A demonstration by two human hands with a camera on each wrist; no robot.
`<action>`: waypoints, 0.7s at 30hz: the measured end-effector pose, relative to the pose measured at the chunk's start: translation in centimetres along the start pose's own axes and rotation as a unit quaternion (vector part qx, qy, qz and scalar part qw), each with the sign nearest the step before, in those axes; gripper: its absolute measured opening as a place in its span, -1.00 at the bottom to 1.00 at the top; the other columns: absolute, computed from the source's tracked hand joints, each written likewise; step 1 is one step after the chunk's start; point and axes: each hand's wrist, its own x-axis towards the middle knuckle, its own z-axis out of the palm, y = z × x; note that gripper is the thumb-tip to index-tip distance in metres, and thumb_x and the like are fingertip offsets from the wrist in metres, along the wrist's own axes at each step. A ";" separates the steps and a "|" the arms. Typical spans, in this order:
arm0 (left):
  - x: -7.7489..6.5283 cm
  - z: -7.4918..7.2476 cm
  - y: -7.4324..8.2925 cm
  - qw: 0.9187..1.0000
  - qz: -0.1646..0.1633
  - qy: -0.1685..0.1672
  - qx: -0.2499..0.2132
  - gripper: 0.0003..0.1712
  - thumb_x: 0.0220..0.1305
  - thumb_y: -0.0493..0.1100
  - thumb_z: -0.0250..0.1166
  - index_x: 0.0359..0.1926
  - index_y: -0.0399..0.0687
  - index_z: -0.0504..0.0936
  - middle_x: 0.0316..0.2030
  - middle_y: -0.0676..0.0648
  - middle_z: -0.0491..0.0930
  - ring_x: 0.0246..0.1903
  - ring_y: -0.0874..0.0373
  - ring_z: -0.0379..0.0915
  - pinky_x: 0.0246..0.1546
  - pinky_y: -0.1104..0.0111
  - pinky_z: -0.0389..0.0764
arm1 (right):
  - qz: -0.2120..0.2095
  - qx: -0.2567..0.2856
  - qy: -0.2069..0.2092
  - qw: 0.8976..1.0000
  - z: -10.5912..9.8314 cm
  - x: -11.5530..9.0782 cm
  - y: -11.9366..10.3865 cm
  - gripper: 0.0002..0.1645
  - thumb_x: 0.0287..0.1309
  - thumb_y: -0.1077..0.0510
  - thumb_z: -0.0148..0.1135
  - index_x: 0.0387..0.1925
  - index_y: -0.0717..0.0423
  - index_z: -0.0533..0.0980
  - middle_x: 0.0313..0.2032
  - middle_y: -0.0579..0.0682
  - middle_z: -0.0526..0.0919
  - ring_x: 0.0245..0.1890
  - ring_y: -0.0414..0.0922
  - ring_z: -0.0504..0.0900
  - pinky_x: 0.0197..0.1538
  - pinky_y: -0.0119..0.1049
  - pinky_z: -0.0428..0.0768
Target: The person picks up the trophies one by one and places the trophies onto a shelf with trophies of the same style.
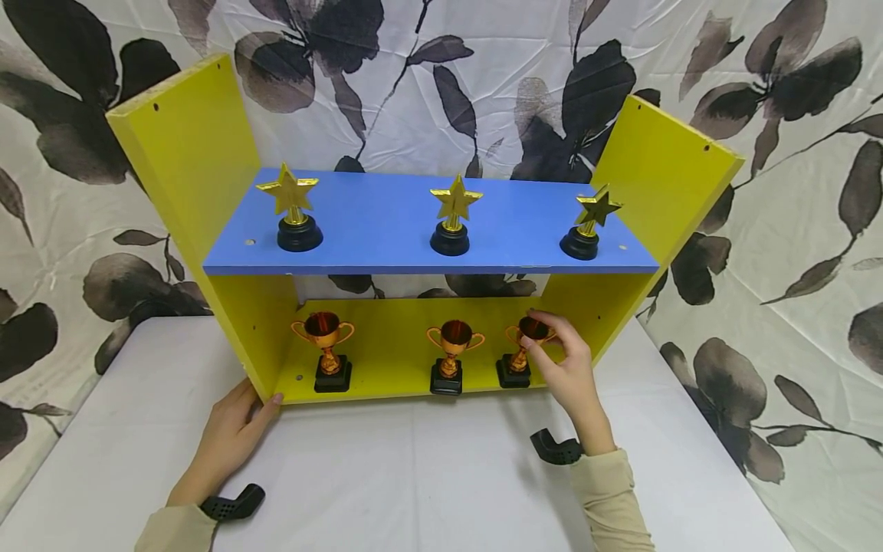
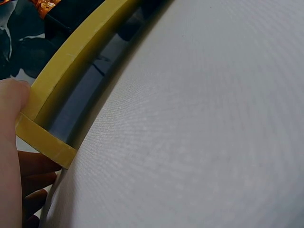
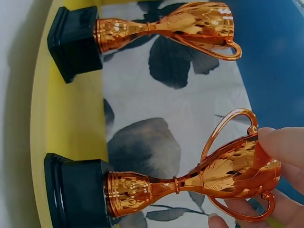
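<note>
A yellow shelf (image 1: 386, 337) with a blue middle board (image 1: 386, 222) stands on a white-covered table. My right hand (image 1: 569, 368) pinches the rim of the rightmost orange trophy cup (image 3: 237, 173), thumb on its near side; its black base stands on the lower board. At the lower left corner, my left hand (image 1: 234, 425) grips the shelf's side panel (image 2: 47, 142), thumb on the front edge and fingers round the outside. Two more trophy cups stand on the lower board: one in the middle (image 1: 451, 345) and one at left (image 1: 329, 341).
Three gold star trophies with black bases stand along the blue board, at left (image 1: 297, 203), middle (image 1: 453, 211) and right (image 1: 589, 218). Yellow side panels rise at both ends. Behind hangs a floral cloth (image 1: 428, 100). White table cloth (image 1: 414, 468) lies in front.
</note>
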 end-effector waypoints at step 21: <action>0.0 -0.1 0.1 1.000 -0.001 -0.002 0.000 -0.36 0.44 -0.02 0.20 0.35 -0.36 0.35 0.28 -0.41 0.37 0.24 -0.43 0.28 0.16 -0.31 0.31 | 0.026 0.003 0.000 1.000 0.2 0.0 0.0 -0.56 0.16 0.43 0.32 0.10 0.39 0.52 0.09 0.24 0.59 0.02 0.09 0.56 0.06 -0.23 0.60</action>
